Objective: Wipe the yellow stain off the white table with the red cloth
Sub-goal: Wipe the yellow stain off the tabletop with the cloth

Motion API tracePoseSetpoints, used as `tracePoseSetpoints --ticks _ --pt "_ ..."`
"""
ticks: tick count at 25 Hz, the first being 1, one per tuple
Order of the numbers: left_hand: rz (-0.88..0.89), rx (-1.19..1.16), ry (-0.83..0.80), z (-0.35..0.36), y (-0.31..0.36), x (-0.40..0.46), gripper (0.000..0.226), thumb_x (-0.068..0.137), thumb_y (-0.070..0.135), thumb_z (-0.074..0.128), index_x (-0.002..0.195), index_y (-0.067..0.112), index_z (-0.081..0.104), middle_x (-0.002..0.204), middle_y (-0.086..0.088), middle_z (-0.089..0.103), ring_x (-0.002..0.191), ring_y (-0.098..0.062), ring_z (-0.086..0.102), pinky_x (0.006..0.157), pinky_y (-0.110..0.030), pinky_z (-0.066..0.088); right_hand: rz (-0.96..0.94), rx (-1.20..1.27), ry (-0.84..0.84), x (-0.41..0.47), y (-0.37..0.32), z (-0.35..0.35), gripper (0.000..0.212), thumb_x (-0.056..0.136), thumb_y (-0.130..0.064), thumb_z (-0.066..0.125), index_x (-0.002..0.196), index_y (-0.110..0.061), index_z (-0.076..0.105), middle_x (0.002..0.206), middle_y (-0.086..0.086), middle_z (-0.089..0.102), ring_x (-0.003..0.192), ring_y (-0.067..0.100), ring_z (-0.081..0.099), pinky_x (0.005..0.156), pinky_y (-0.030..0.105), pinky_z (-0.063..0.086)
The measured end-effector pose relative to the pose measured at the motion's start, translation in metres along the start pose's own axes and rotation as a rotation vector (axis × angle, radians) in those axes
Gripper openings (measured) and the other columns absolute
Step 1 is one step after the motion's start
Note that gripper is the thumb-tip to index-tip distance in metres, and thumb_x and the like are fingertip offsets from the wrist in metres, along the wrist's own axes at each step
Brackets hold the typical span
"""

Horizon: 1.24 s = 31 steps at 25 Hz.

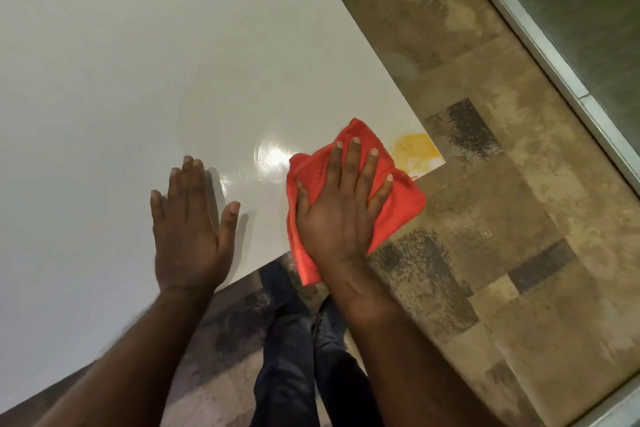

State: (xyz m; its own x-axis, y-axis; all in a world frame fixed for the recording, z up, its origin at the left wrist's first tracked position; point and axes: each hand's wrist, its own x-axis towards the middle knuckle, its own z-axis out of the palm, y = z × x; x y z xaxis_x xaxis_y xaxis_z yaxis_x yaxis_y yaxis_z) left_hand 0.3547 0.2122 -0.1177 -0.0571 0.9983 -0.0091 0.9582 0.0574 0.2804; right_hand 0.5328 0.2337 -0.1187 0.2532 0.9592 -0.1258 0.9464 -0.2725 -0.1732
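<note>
The white table (138,62) fills the left and top of the view, its near right corner pointing at the floor. A yellow stain (414,149) sits smeared on that corner. Just left of the stain lies the red cloth (401,199), crumpled and partly hanging over the table's front edge. My right hand (341,208) presses flat on the cloth, fingers spread and pointing toward the stain. Further left, my left hand (190,222) rests flat on the bare tabletop near the front edge, fingers apart and holding nothing.
A wet glossy patch (273,156) shines on the tabletop left of the cloth. Brown patterned flooring (485,218) lies to the right and below. A metal door track (554,55) runs along the upper right. My legs (298,357) stand at the table's edge.
</note>
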Motion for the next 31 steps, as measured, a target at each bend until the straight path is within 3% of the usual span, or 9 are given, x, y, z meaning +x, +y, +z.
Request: tracePoseSetpoints --ticks 5,11,19,24,31 --pt "-0.004 -0.019 0.019 0.003 -0.002 -0.001 0.070 0.099 0.055 0.020 0.155 0.012 0.017 0.163 -0.008 0.021 0.151 -0.024 0.014 0.123 -0.044 0.004 0.178 0.034 0.050 0.045 0.032 -0.009 0.082 0.094 -0.062 0.025 0.156 -0.009 0.012 0.165 0.013 0.005 0.151 0.036 -0.004 0.117 0.064 0.000" --pt "-0.002 -0.020 0.030 0.004 -0.002 0.001 0.071 0.099 0.057 0.017 0.154 0.013 0.018 0.163 -0.008 0.022 0.151 -0.023 0.014 0.123 -0.042 0.003 0.238 0.052 0.075 0.084 0.041 -0.016 0.083 0.094 -0.061 0.029 0.155 -0.007 0.012 0.164 0.016 0.007 0.150 0.038 -0.002 0.116 0.065 0.000" --pt "0.008 -0.011 0.049 0.006 -0.004 0.000 0.071 0.099 0.055 0.019 0.154 0.011 0.019 0.161 -0.010 0.024 0.150 -0.025 0.016 0.122 -0.041 0.002 -0.072 0.098 0.008 0.008 -0.025 0.001 0.083 0.095 -0.062 0.023 0.155 -0.007 0.011 0.165 0.016 -0.001 0.150 0.037 -0.012 0.116 0.062 -0.004" --pt "0.013 -0.018 0.063 0.006 -0.005 0.001 0.068 0.098 0.050 0.023 0.153 0.010 0.022 0.160 -0.012 0.026 0.150 -0.027 0.018 0.121 -0.040 0.002 -0.134 0.055 0.001 -0.027 -0.019 0.007 0.082 0.094 -0.060 0.027 0.156 -0.008 0.011 0.165 0.014 0.000 0.151 0.034 -0.010 0.118 0.059 -0.002" --pt "0.047 -0.048 0.086 0.008 -0.007 -0.001 0.068 0.099 0.049 0.022 0.154 0.009 0.021 0.161 -0.012 0.025 0.150 -0.027 0.018 0.121 -0.038 0.001 0.249 0.164 0.060 -0.002 -0.016 0.006 0.081 0.094 -0.058 0.025 0.155 -0.008 0.012 0.165 0.014 0.000 0.151 0.034 -0.010 0.118 0.060 -0.002"
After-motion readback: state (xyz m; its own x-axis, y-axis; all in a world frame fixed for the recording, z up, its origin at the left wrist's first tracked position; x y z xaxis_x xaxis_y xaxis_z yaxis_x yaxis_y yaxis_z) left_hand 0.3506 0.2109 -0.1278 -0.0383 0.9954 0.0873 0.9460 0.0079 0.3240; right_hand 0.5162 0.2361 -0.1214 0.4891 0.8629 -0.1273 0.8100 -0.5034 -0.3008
